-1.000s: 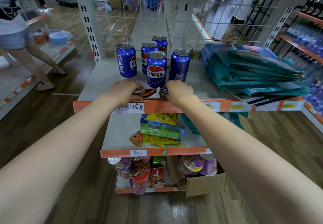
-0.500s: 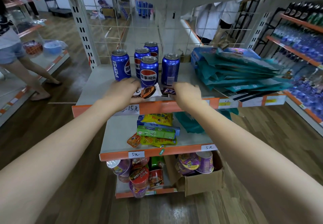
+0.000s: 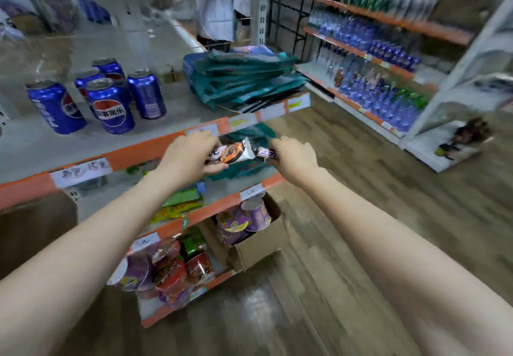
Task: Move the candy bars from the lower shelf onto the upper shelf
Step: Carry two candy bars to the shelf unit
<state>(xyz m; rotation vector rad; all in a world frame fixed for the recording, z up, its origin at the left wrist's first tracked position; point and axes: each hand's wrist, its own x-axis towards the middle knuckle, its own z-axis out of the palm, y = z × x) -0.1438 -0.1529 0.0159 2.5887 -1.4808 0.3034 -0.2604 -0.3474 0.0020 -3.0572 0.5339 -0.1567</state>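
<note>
Since the earlier frames, in which both hands rested on the upper shelf (image 3: 155, 144) in front of the cans (image 3: 111, 105), we see them drawn back off its orange edge, and the view has swung right. The left hand (image 3: 191, 155) now holds a white-and-brown candy bar (image 3: 233, 153) in the air, fingers curled round its near end; the right hand (image 3: 294, 155) pinches a purple candy bar (image 3: 266, 154) whose end touches the first. Both bars hang in front of the shelf edge, above the lower shelf (image 3: 222, 189).

Far right on the upper shelf lies a stack of teal packets (image 3: 244, 80); a cardboard box (image 3: 258, 241) of cups stands on the wood-grain floor (image 3: 388, 203). The wrappers are glossy, the cans cylindrical and shiny blue. Motion blur softens all detail.
</note>
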